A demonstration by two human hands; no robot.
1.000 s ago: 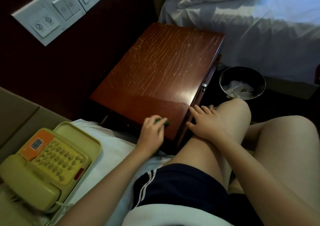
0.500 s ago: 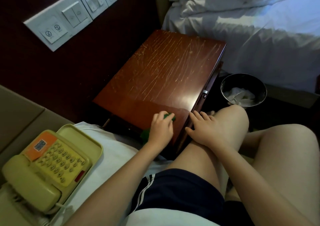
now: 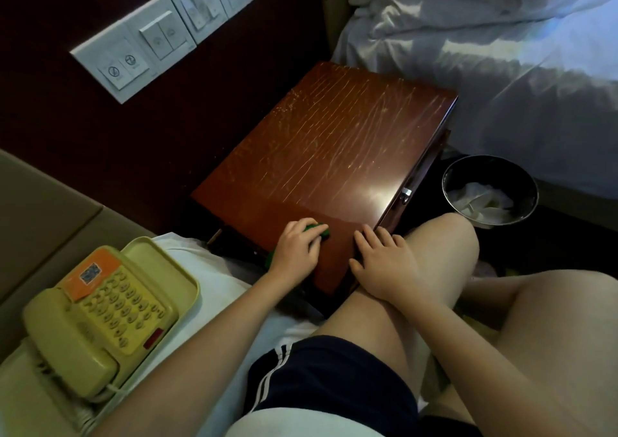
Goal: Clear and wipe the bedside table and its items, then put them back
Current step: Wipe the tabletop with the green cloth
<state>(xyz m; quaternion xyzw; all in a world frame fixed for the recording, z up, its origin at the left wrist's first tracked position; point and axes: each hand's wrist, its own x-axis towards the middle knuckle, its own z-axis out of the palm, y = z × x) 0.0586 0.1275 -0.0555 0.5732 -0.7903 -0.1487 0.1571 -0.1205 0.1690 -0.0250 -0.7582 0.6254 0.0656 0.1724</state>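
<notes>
Gripping green cloth [image 3: 320,229] under curled left fingers [image 3: 302,233], bedside table's [image 3: 334,142] near edge, right fingers [image 3: 372,240] flat alongside

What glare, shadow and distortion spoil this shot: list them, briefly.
Head view: a bright glare patch on the bedside table near its drawer-side edge; daylight lies in pale bands across the bed; the wall and the floor round the bin sit in deep shadow; wide-angle stretch skews the switch panel.
</notes>
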